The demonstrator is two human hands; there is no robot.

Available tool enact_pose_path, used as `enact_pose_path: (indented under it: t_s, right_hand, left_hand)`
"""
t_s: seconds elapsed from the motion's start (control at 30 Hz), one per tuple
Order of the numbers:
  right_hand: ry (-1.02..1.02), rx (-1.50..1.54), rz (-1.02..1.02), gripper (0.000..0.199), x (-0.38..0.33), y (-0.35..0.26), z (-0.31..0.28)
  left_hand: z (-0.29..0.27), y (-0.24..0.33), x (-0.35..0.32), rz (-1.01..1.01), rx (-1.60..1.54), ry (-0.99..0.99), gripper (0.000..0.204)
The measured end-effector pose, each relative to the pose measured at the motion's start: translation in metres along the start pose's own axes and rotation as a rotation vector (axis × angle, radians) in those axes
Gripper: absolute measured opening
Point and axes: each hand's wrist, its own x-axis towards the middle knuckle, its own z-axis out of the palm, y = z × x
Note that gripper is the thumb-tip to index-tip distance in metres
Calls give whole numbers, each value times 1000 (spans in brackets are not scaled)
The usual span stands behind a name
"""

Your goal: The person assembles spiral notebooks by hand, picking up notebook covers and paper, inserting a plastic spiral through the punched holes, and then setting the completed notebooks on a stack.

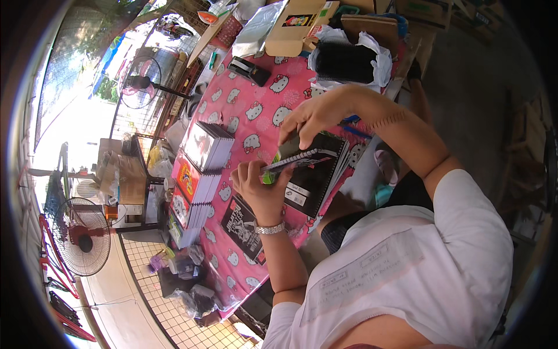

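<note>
My left hand [260,189], with a metal watch at the wrist, grips a spiral notebook [299,157] that is tilted up on edge, its white coil facing me. Green shows on its cover beside my fingers. At its far edge, my right hand [317,118] bends over with curled fingers, thumb and fingertips against the dark cover; the exact contact is partly hidden. Beneath both hands lies a pile of black spiral notebooks [318,189], slightly fanned, with a white label on the top one. A black printed notebook [243,230] lies flat by my left wrist.
Stacks of notebooks [197,183] line the left side of the pink patterned tablecloth [253,110]. Farther back are a black tape dispenser [249,71], a cardboard box [296,26] and a white bag with black contents [349,61]. Plastic-wrapped items [195,279] sit beside the table's lower left; fans stand at left.
</note>
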Motion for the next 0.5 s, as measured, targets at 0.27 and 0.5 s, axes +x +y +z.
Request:
enact_pose_path:
  t_s: [0.27, 0.5]
  right_hand:
    - [165, 110, -241, 51, 15, 3, 5]
    - [34, 509, -268, 52, 33, 7, 8]
  left_hand:
    - [-2, -2, -1, -6, -29, -2, 50]
    - [-1, -7, -4, -7, -54, 11, 49]
